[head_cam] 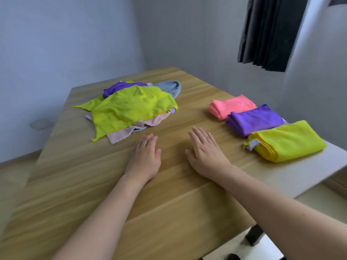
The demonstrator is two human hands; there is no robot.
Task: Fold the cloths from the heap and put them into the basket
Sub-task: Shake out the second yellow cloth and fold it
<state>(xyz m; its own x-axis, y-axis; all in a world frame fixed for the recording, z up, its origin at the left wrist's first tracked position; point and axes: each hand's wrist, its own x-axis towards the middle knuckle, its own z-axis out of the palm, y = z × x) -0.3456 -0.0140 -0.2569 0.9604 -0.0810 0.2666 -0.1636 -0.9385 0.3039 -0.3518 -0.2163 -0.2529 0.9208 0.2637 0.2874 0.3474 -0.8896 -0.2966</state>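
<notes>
Left hand [145, 156]: we find it flat on the tabletop [78, 184], palm down, fingers extended, gripping nothing.
Right hand [205, 153]: we find it likewise flat and empty, just beside the left.
Heap [131, 107]: we note it at 11 o'clock from the hands, unfolded; a yellow-green cloth [129, 106] lies on top, over purple, grey and pale pink pieces.
Folded cloths: we count three in a row at 2 o'clock, touching one another: pink folded cloth [231, 106] farthest, purple folded cloth [255, 120] in the middle, yellow folded cloth [287, 141] nearest, by the tabletop's right edge.
Basket: we do not see it.
</notes>
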